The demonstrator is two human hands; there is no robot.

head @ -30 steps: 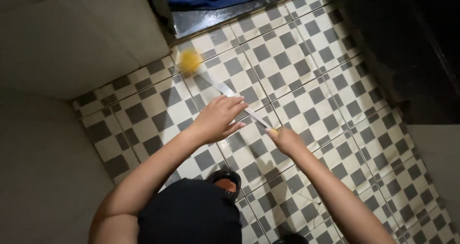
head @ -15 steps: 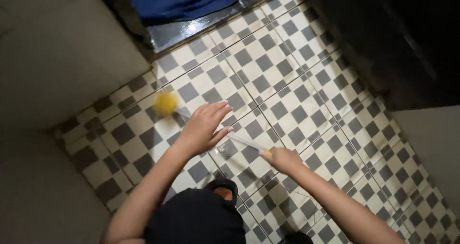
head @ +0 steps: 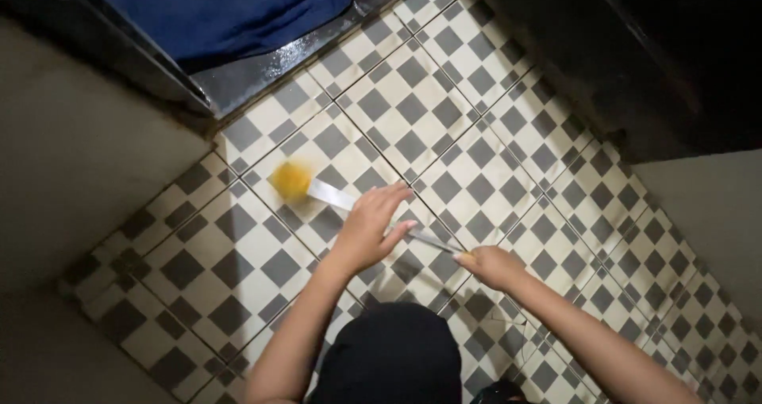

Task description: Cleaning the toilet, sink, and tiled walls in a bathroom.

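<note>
Closest to me, the right hand [head: 494,266] is closed around the end of a long pale handle [head: 373,213], and the left hand [head: 373,228] rests half-open on its middle to steady it. The two-handed hold angles the yellow brush head [head: 291,180] down onto the checkered floor tiles [head: 444,126], short of the dark metal threshold [head: 262,71].

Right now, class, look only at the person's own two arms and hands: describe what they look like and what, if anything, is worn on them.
Both arms are bare up to the frame's lower edge: no sleeves, gloves, watch or bands show. The left hand and right hand are bare too, with no rings that I can make out in the dim light. Dark clothing shows between the arms, at the frame's bottom.
</note>
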